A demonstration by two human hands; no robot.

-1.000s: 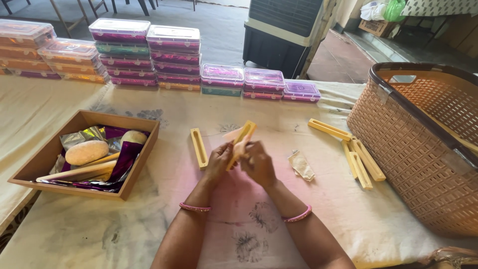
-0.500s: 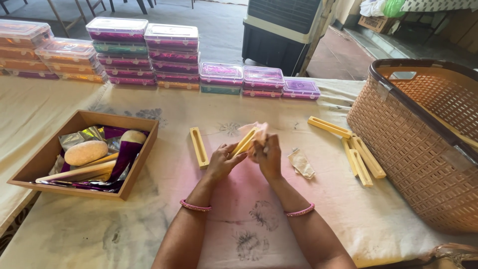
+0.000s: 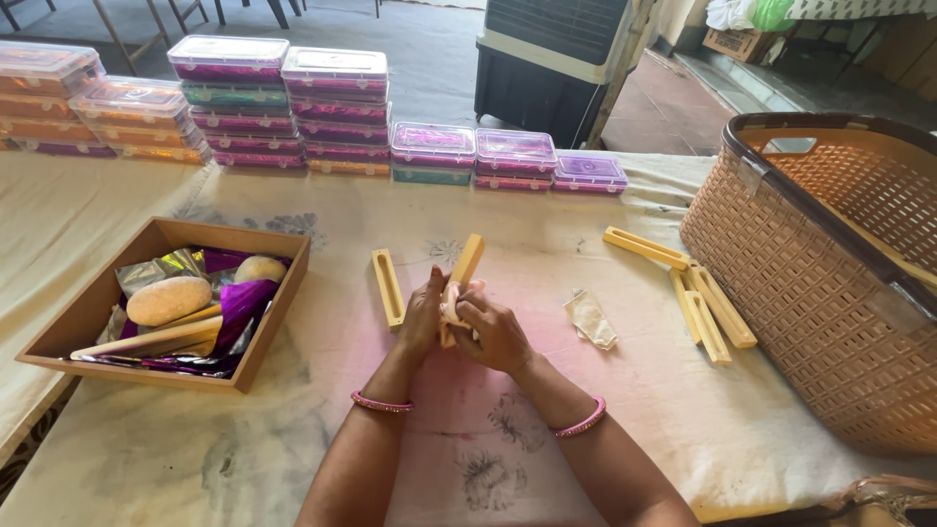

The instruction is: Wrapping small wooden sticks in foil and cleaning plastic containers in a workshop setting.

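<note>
While both of our hands meet over the middle of the cloth-covered table (image 3: 146, 459), we grip one yellow mould stick (image 3: 465, 268) between them, tilted with its upper end rising above our fingers. Our left hand (image 3: 425, 317) closes around its lower part from the left, and our right hand (image 3: 493, 332) wraps the same spot from the right, fingers curled tight, with a bit of pale dough or wrapping showing between the two; we cannot tell which it is. Each wrist wears a pink bangle.

Just left of our hands a second yellow mould piece (image 3: 388, 286) lies flat on the cloth. To the right, near our right hand, rests a small crumpled clear wrapper (image 3: 591, 319). Further right, a cluster of yellow sticks (image 3: 705, 307) lies beside a large woven plastic basket (image 3: 830, 293) at the table's right edge.

On the left stands a shallow wooden tray (image 3: 268, 327) holding pale oval lumps, purple and silver foil, and a long wooden piece. Along the far edge we see stacked clear-lidded boxes (image 3: 283, 102) with purple, green and orange contents, and behind them a dark cooler unit (image 3: 551, 54) on the floor.
</note>
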